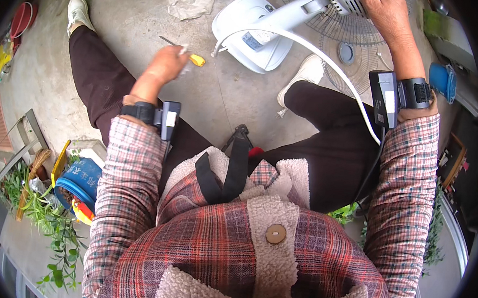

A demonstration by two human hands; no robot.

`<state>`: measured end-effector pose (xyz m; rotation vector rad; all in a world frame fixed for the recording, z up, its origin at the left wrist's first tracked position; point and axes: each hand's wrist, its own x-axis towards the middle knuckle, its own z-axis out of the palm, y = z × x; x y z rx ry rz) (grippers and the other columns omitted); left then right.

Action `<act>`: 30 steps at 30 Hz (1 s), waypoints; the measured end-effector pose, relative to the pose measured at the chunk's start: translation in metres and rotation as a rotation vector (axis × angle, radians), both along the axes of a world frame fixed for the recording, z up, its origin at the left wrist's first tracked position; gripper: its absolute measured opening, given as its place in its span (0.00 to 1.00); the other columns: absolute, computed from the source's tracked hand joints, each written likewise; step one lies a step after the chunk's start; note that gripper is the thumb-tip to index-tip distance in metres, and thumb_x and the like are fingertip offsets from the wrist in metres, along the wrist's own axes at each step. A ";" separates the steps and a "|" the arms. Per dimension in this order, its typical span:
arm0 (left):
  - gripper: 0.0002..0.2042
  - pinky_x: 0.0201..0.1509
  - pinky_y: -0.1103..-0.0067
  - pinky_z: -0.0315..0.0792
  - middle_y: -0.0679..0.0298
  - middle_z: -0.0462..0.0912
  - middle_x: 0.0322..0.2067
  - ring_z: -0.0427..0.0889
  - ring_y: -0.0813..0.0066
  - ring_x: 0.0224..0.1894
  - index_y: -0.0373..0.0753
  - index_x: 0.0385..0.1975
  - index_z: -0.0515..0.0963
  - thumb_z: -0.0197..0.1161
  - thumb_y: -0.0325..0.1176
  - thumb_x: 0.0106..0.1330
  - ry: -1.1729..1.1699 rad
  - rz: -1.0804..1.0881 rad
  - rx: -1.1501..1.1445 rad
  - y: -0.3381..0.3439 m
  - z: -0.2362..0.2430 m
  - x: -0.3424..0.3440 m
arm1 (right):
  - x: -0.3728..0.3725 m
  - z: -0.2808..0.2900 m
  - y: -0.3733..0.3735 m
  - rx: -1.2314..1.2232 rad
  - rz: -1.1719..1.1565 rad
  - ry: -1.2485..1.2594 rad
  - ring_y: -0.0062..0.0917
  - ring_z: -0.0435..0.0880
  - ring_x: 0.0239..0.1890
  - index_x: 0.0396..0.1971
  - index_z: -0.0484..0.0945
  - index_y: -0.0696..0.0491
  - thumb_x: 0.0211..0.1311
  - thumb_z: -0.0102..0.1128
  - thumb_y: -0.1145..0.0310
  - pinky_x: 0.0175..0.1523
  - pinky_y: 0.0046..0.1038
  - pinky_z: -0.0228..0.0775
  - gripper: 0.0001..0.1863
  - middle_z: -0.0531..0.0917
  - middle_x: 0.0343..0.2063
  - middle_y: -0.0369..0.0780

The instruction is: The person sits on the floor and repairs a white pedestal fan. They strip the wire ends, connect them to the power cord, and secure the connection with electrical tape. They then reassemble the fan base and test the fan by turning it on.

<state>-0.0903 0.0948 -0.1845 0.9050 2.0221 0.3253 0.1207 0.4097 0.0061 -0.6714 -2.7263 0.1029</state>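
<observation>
Left grip (164,65) is a blur at a yellow-handled screwdriver (197,61), right grip (389,16) is on the electric fan (293,17); can't tell if either's pinching. Blue-white label (252,41) between them's unreadable.

Head-worn fisheye view, facing down, close above plaid jacket (187,250)

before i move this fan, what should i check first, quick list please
1. Right hand at the fan's vented housing: ok, though the fingers are partly cut off by the frame.
2. Left hand free: cannot tell, it is blurred, with something whitish at the fingers.
3. Yellow-handled screwdriver within reach: ok, right by the left hand.
4. White cord clear of the legs: not ok, it crosses the right thigh in view.
5. Cord unplugged: cannot tell, no plug shows.
</observation>
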 end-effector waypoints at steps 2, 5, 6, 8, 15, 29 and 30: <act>0.16 0.17 0.82 0.65 0.66 0.78 0.20 0.71 0.80 0.15 0.37 0.40 0.78 0.56 0.45 0.69 -0.522 0.290 -0.077 0.007 -0.021 0.022 | 0.000 0.001 -0.001 -0.002 -0.016 -0.008 0.41 0.74 0.52 0.47 0.78 0.56 0.56 0.59 0.68 0.61 0.38 0.64 0.18 0.77 0.46 0.47; 0.17 0.14 0.85 0.63 0.65 0.79 0.21 0.72 0.82 0.15 0.37 0.39 0.76 0.57 0.48 0.68 -0.916 0.485 -0.106 0.024 -0.047 0.039 | 0.000 0.001 -0.003 -0.016 -0.040 -0.017 0.41 0.74 0.52 0.47 0.78 0.56 0.56 0.60 0.67 0.60 0.38 0.65 0.18 0.77 0.45 0.47; 0.17 0.14 0.86 0.63 0.65 0.79 0.21 0.72 0.82 0.15 0.37 0.38 0.76 0.57 0.48 0.68 -1.020 0.543 -0.068 0.029 -0.052 0.042 | -0.001 0.001 -0.004 -0.024 -0.051 -0.017 0.41 0.74 0.52 0.47 0.79 0.56 0.56 0.60 0.67 0.60 0.38 0.65 0.18 0.77 0.45 0.47; 0.16 0.12 0.87 0.62 0.64 0.79 0.21 0.72 0.83 0.14 0.37 0.38 0.76 0.58 0.47 0.68 -1.140 0.592 -0.050 0.032 -0.060 0.048 | -0.002 0.000 -0.006 -0.010 -0.020 0.008 0.41 0.74 0.52 0.46 0.79 0.56 0.55 0.61 0.67 0.60 0.38 0.65 0.18 0.78 0.45 0.47; 0.14 0.10 0.87 0.60 0.65 0.79 0.20 0.72 0.82 0.13 0.38 0.35 0.77 0.60 0.45 0.66 -1.164 0.583 -0.083 0.025 -0.070 0.060 | -0.006 -0.008 -0.011 0.084 0.054 0.056 0.41 0.74 0.52 0.44 0.79 0.56 0.54 0.63 0.67 0.61 0.38 0.64 0.17 0.79 0.43 0.46; 0.18 0.11 0.87 0.56 0.70 0.76 0.18 0.68 0.84 0.12 0.43 0.37 0.77 0.52 0.52 0.69 -0.958 0.594 -0.137 0.025 -0.062 0.075 | -0.005 -0.003 -0.024 0.121 0.056 0.001 0.43 0.72 0.55 0.45 0.78 0.54 0.54 0.64 0.68 0.63 0.41 0.62 0.17 0.78 0.46 0.46; 0.17 0.10 0.86 0.55 0.71 0.76 0.18 0.68 0.84 0.12 0.43 0.39 0.77 0.54 0.51 0.69 -0.942 0.602 -0.181 0.023 -0.059 0.076 | -0.005 -0.002 -0.025 0.107 0.055 0.006 0.44 0.72 0.55 0.45 0.78 0.54 0.54 0.64 0.67 0.63 0.41 0.62 0.17 0.78 0.46 0.46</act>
